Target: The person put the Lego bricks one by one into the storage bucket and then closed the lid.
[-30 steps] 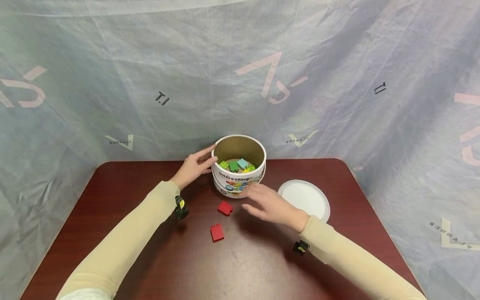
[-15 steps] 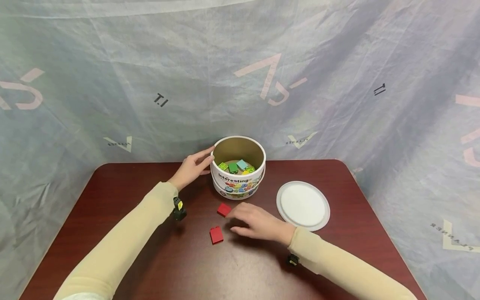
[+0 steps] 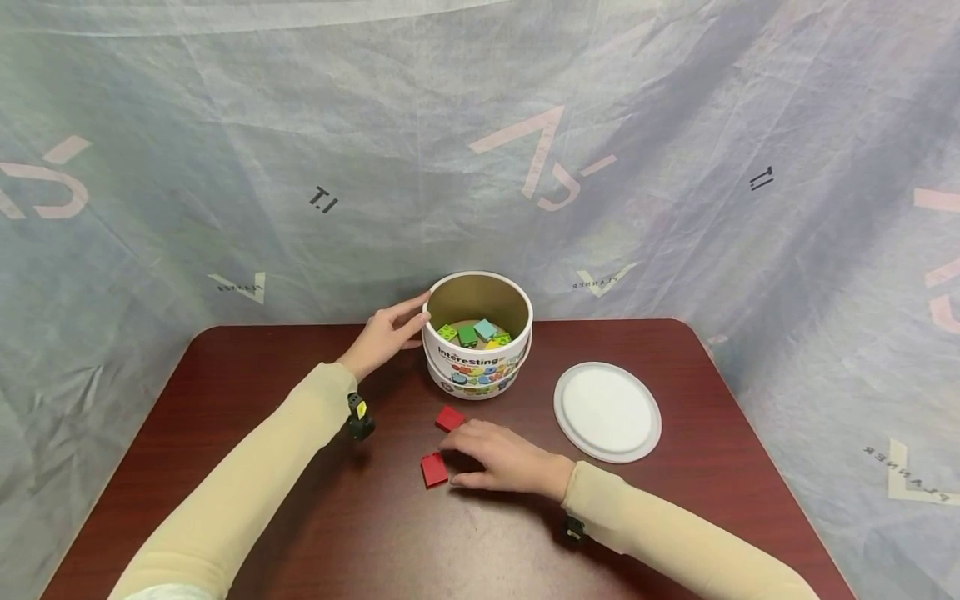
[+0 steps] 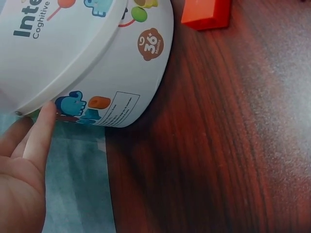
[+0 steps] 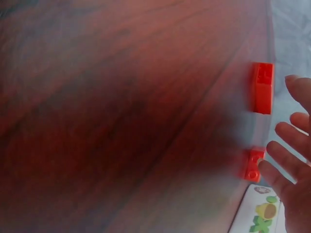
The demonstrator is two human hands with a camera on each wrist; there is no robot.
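A white bucket (image 3: 480, 367) printed with "Interesting" and coloured pictures stands at the back of the table. Several toy bricks (image 3: 468, 335), green, light blue and yellow, lie inside it. My left hand (image 3: 381, 337) rests against the bucket's left side with extended fingers, the thumb up by the rim. Two red toy bricks lie in front of the bucket: a farther one (image 3: 450, 418) and a nearer one (image 3: 433, 469). Over the table, my right hand (image 3: 498, 457) has its thumb and fingers spread apart, fingertips right beside the nearer brick. Nothing shows between them in the right wrist view.
A round white lid (image 3: 607, 412) lies on the dark red table (image 3: 360, 533), right of the bucket. A grey printed cloth (image 3: 420, 167) hangs just behind the table's back edge and down both sides.
My right hand has come down from the bucket's front, past the farther red brick, and moved left toward the nearer one. The lid is now uncovered. My left hand keeps its place.
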